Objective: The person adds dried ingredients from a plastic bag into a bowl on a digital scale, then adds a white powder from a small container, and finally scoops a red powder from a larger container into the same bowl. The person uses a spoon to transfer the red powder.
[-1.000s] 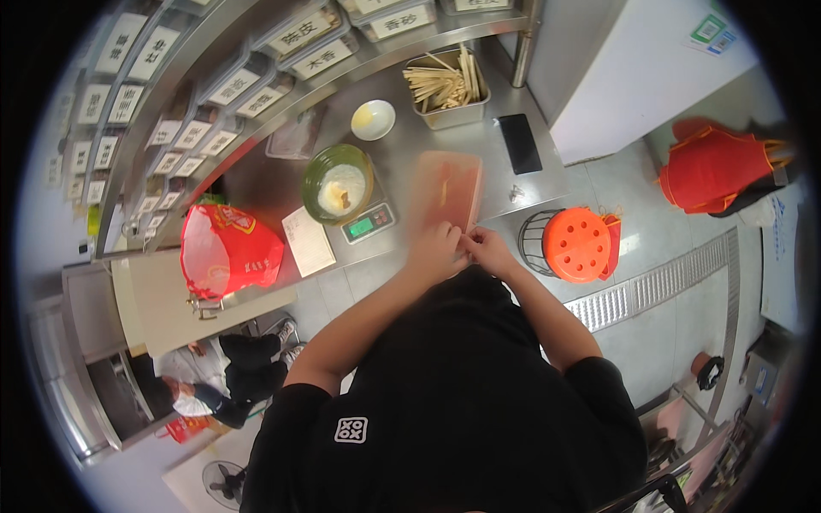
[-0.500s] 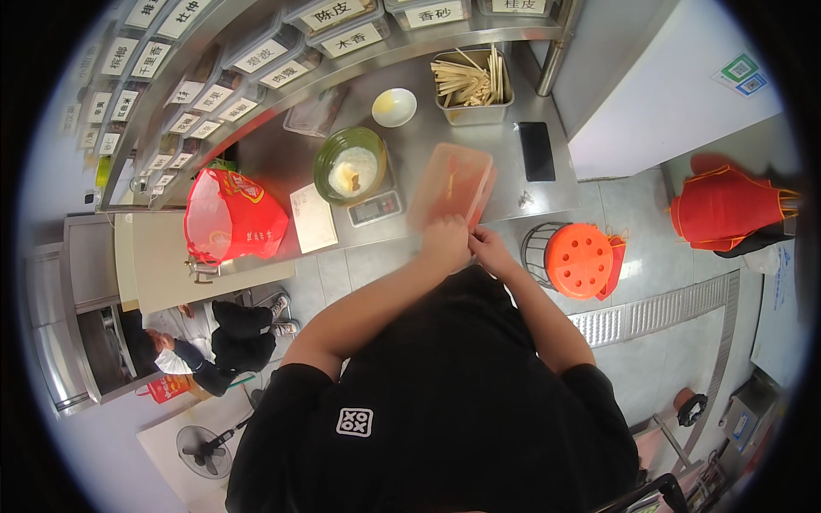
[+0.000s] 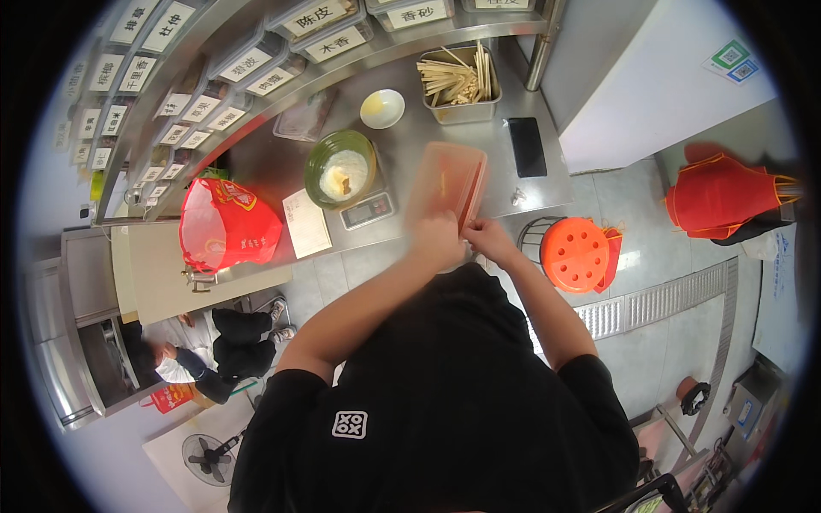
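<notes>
A translucent, reddish-orange plastic box with a lid (image 3: 446, 175) lies at the counter's front edge, in front of me. My left hand (image 3: 438, 238) is closed on the near end of the lid, slightly blurred. At the near right corner of the box, the fingers of my right hand (image 3: 490, 240) are pinched together. The lid looks askew, with a dark red strip of the box showing along its right side. Left of it, a green bowl (image 3: 369, 162) holds white powder and a small brown-yellow heap. This bowl rests on a digital scale (image 3: 369, 211).
On the steel counter are a small white bowl (image 3: 382, 109), a metal tub of wooden sticks (image 3: 462, 111), a phone (image 3: 526, 147), a paper card (image 3: 306, 224) and a red bag (image 3: 231, 224). Labelled boxes line the shelf above. An orange stool (image 3: 577, 254) stands right; another person (image 3: 205, 350) is lower left.
The whole view has shifted slightly left. My left hand has moved a little along the near end of the lid, and a wider dark red gap shows at the lid's right side.
</notes>
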`<state>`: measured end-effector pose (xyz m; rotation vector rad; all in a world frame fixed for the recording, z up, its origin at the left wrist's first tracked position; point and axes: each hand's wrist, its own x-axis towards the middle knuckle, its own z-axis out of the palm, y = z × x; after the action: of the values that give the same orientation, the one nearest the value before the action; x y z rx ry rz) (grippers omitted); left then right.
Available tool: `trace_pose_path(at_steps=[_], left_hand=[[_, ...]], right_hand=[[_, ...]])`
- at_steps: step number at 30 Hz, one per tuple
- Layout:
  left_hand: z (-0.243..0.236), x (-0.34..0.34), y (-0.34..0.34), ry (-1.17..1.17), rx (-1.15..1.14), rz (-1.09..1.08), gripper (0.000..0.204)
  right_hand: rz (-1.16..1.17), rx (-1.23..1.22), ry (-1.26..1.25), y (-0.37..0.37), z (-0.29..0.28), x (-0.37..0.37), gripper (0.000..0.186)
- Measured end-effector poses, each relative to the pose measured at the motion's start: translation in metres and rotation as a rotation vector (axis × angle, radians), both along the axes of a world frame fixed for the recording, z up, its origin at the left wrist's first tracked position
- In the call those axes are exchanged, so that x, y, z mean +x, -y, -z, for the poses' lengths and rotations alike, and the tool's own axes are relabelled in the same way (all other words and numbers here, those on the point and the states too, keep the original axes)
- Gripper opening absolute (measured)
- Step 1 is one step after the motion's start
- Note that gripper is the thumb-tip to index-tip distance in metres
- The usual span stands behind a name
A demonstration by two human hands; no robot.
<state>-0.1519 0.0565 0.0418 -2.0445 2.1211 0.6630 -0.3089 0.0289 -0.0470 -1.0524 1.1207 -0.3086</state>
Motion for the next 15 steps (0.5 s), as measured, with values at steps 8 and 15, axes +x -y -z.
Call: trace_pose_path(at_steps=[8, 15], left_hand=[[-0.027, 0.067, -0.001, -0.251, -0.246, -0.237, 0.023], [0.078, 0.109, -0.038, -0.855, -0.062, -0.770, 0.021]], right_hand=[[0.129, -0.327, -0.318, -0.001, 0.003, -0.007, 0.037], [0.380, -0.203, 0.005, 0.014, -0.012, -0.055, 0.018]])
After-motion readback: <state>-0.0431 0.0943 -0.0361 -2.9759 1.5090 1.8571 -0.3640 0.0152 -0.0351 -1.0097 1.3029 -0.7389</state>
